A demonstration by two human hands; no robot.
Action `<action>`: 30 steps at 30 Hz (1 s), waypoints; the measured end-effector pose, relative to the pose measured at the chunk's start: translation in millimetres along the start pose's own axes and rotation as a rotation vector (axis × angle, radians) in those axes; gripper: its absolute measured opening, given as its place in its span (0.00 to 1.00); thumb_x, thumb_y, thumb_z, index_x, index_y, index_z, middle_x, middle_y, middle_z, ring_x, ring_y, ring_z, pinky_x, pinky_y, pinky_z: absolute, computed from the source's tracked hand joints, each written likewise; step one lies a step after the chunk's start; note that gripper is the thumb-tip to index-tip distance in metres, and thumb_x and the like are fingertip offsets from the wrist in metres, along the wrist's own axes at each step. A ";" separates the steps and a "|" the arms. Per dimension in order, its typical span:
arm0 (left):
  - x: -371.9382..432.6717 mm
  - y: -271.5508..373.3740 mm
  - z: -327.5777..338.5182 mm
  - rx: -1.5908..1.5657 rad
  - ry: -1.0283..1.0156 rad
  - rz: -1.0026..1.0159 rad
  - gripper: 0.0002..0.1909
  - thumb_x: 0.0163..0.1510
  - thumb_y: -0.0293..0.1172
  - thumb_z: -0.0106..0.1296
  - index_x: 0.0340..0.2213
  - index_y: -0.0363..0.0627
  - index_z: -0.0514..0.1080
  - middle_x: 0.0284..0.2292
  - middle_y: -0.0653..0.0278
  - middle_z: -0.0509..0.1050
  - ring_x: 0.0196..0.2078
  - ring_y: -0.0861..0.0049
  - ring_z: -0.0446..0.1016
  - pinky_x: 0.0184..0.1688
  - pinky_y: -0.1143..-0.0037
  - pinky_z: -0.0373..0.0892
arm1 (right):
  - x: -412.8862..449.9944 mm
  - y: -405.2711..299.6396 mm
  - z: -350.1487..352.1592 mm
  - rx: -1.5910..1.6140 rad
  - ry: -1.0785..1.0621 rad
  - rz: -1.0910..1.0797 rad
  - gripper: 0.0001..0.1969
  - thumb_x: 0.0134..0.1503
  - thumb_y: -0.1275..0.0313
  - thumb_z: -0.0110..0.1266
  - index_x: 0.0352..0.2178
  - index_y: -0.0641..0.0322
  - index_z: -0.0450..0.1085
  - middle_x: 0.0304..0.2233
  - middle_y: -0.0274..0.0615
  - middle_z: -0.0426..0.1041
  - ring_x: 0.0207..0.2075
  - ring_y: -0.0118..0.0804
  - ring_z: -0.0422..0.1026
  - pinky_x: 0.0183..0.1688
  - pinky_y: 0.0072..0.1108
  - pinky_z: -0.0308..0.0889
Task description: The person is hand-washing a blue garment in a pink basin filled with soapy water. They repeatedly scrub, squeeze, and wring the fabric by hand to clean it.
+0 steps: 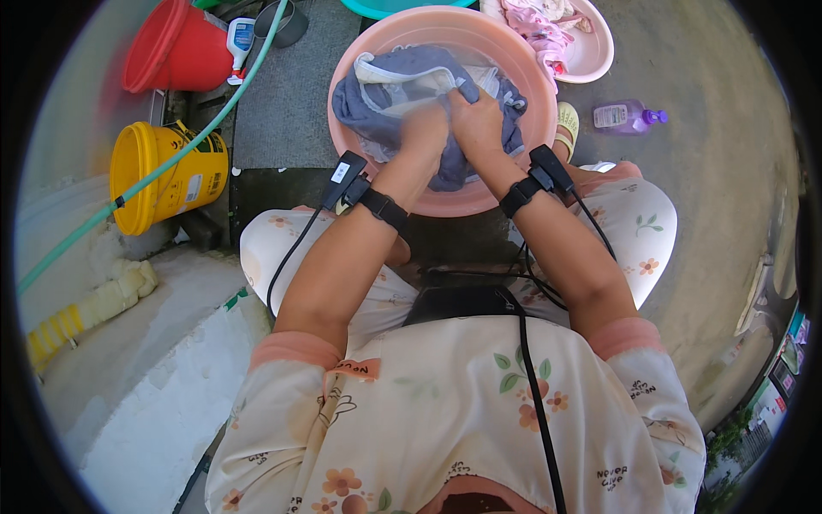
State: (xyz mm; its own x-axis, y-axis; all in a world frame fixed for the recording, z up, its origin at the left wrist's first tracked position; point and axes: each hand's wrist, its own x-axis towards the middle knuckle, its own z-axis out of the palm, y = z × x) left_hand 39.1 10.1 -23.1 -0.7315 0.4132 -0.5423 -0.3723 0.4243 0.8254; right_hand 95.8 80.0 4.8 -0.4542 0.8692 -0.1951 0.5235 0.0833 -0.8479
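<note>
A wet blue-grey garment with white trim [411,67] lies bunched in a pink plastic basin [539,83] in front of me. My right hand [476,122] is closed on a bunch of the cloth, near the basin's middle. Directly beside it is my left hand [424,132], blurred, with its fingers against the garment; its grip is partly hidden. Some cloth hangs below both hands inside the basin. Black straps with small devices sit around both forearms.
A smaller pink basin [600,38] holding pink clothes stands at upper right, above a purple pump bottle [620,117]. At left are a red bucket [192,51], a white spray bottle [240,38], a yellow bucket [192,170] and a green hose [192,146]. A grey pot [292,29] stands near them.
</note>
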 end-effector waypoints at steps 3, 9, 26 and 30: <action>52.9 -41.7 -35.7 0.140 -0.017 0.278 0.15 0.49 0.37 0.50 0.31 0.37 0.74 0.28 0.53 0.78 0.33 0.68 0.77 0.32 0.71 0.69 | -56.3 -39.2 5.8 -0.014 -0.146 -0.240 0.17 0.47 0.61 0.54 0.36 0.60 0.73 0.30 0.62 0.73 0.35 0.61 0.72 0.34 0.34 0.68; -18.2 15.0 7.1 0.106 0.033 0.065 0.18 0.57 0.38 0.37 0.36 0.36 0.71 0.30 0.56 0.73 0.33 0.71 0.73 0.31 0.69 0.66 | 3.2 -10.7 -10.2 0.086 -0.019 -0.060 0.15 0.47 0.60 0.52 0.28 0.63 0.72 0.25 0.60 0.73 0.32 0.62 0.72 0.36 0.40 0.67; -4.9 15.1 -9.2 0.076 0.090 0.079 0.15 0.54 0.36 0.44 0.31 0.38 0.75 0.31 0.48 0.76 0.34 0.60 0.76 0.35 0.69 0.69 | -32.1 -23.0 -5.1 0.091 -0.047 -0.276 0.17 0.47 0.60 0.53 0.32 0.62 0.72 0.27 0.64 0.71 0.33 0.65 0.70 0.37 0.40 0.67; -29.5 54.5 -7.3 0.172 -0.123 0.150 0.17 0.56 0.37 0.42 0.35 0.33 0.72 0.34 0.51 0.74 0.35 0.67 0.73 0.36 0.72 0.68 | 30.2 8.2 -18.3 0.358 -0.099 0.053 0.18 0.48 0.61 0.54 0.33 0.67 0.72 0.31 0.56 0.74 0.35 0.53 0.73 0.41 0.34 0.67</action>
State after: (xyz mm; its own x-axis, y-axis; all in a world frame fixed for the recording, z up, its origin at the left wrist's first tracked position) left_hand 36.2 15.2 39.0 -0.6924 0.5724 -0.4392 -0.1545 0.4770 0.8652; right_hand 99.5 115.9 0.9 -0.5098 0.8153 -0.2747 0.2711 -0.1508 -0.9507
